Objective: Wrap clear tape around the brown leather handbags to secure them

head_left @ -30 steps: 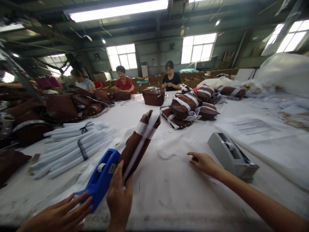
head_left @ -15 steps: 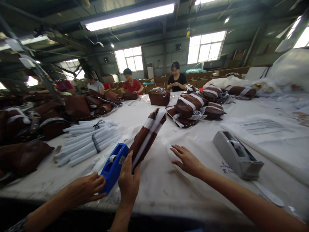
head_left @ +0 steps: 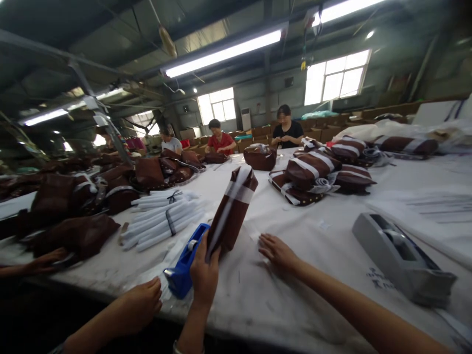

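Note:
My left hand (head_left: pixel 205 275) is closed around the lower end of a brown leather-look bag (head_left: pixel 233 211) wrapped with white strips, tilted up over the table. Low over the white table cover, my right hand (head_left: pixel 277 253) stretches its fingers beside a small white slip (head_left: pixel 255 237); I cannot tell whether they touch it. Just left of the held bag is a blue tape dispenser (head_left: pixel 183 275), partly hidden by my left hand. A co-worker's hand (head_left: pixel 142 301) is close to the dispenser, its fingers drawn together. Another person's hand (head_left: pixel 51 259) is by a brown bag (head_left: pixel 79 236) at far left.
A grey tape dispenser (head_left: pixel 401 260) stands at right. White rolls (head_left: pixel 162 223) tied with black bands lie left of centre. Wrapped brown bags (head_left: pixel 313 169) are piled behind, more bags (head_left: pixel 149 173) at left. Several people sit across the table, one in red (head_left: pixel 220 142).
The view has swung left. My right hand has lowered toward the cover, fingers less spread. The co-worker's hand has come off the blue dispenser. Another hand has appeared at far left.

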The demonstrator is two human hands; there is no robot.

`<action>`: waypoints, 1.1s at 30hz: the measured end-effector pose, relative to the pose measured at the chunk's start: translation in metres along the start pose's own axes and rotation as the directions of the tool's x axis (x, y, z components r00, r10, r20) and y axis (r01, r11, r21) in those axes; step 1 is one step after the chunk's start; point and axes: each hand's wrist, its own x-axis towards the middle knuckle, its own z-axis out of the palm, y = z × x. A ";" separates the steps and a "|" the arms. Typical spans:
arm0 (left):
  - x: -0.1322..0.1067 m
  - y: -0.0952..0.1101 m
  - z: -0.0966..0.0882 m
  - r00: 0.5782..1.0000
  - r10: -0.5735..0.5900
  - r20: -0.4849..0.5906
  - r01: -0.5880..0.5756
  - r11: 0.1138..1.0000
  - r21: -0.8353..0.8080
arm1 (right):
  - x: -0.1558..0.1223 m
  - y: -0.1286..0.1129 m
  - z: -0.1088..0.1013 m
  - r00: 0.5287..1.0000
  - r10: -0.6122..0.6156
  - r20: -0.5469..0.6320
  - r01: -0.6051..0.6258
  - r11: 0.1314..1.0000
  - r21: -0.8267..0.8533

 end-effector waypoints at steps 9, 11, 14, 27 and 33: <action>0.015 0.042 0.026 0.979 -0.201 -0.029 0.197 0.974 -0.113 | 0.031 -0.014 0.018 0.981 0.072 0.178 -0.063 0.996 -0.060; 0.021 0.047 0.031 0.997 -0.061 -0.045 0.058 0.996 -0.072 | 0.033 -0.025 0.021 0.981 0.138 0.135 -0.130 0.989 -0.071; 0.023 0.052 0.045 0.977 0.213 -0.020 -0.213 0.977 -0.012 | 0.012 -0.036 0.007 0.998 0.060 0.019 -0.060 0.998 0.006; -0.087 0.063 0.105 0.829 0.476 0.295 -0.483 0.874 -0.053 | -0.002 -0.011 -0.096 0.949 -0.162 -0.272 0.176 0.984 0.028; -0.089 0.064 0.109 0.855 0.447 0.262 -0.452 0.891 -0.045 | 0.104 0.008 -0.070 0.964 -0.156 0.214 0.198 0.962 -0.190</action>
